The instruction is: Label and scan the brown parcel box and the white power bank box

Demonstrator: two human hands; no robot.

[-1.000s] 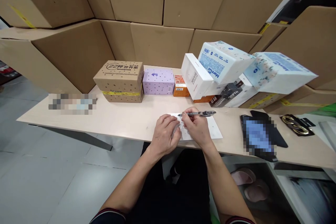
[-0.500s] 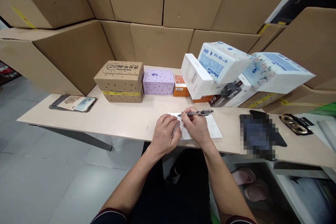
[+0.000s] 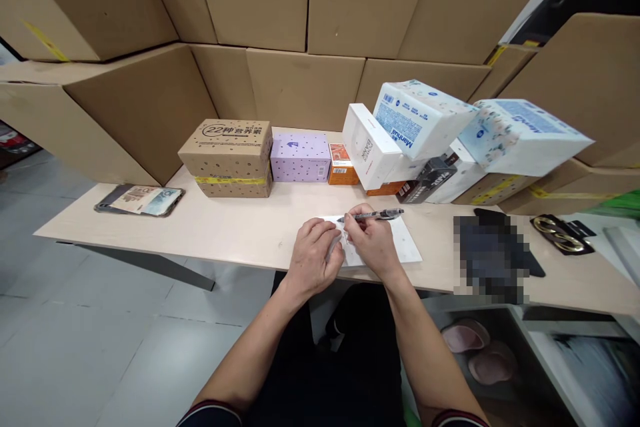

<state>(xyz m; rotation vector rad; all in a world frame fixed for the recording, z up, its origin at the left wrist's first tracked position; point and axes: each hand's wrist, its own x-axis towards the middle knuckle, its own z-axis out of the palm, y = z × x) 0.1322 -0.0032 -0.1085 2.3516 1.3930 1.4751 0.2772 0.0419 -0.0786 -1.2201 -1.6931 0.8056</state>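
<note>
A long pale wooden table (image 3: 235,230) on a dark angled metal leg (image 3: 150,261) crosses the room, and everything else sits around it. Behind its far edge rises a wall of large plain brown cardboard cartons (image 3: 310,20), stacked in uneven rows, some sealed with yellow tape. Below and left of the table spreads a floor of light grey square tiles (image 3: 90,347). Under the table's right end lies a pair of pink slippers (image 3: 475,350). The light is soft, even and without hard shadows.

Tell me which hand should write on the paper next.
Probably the right hand: it holds the pen over the paper. The left hand rests on the paper's left edge.
</note>
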